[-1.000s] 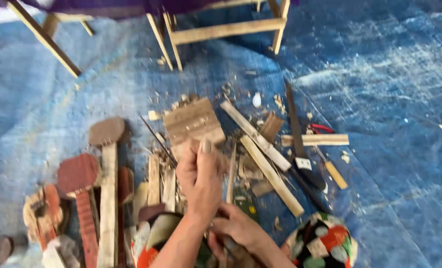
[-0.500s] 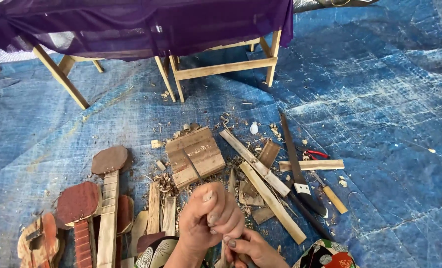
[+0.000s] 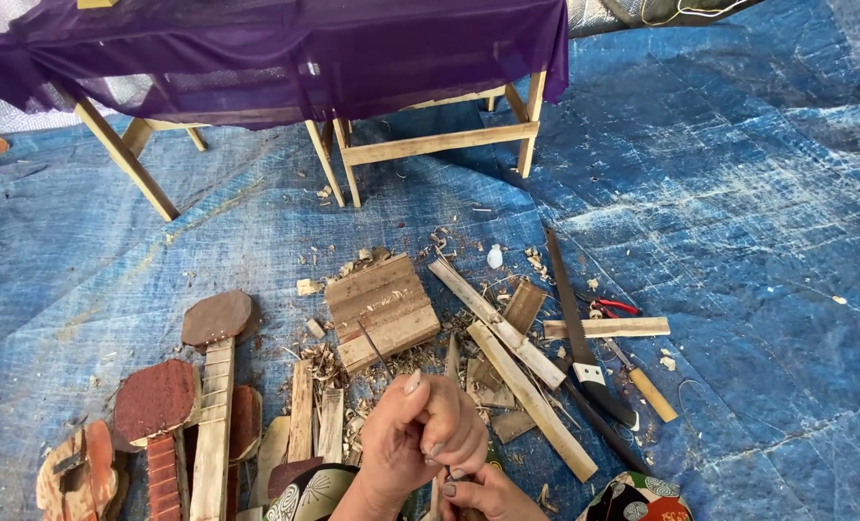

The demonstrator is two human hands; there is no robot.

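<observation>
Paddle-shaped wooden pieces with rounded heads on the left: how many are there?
2 clearly: a dark brown-headed one lying by the wood shavings, and a red-headed one to its left. A third carved piece near the bottom-left corner may be another; others may be hidden beneath.

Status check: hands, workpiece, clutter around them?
Left hand fisted around a thin wood strip; right hand pinching at its base. Slatted wood block, loose slats, long knife lie close on blue tarp.

Thin pale wooden strip (image 3: pixel 451 359), upright, lower end hidden between fists
</observation>
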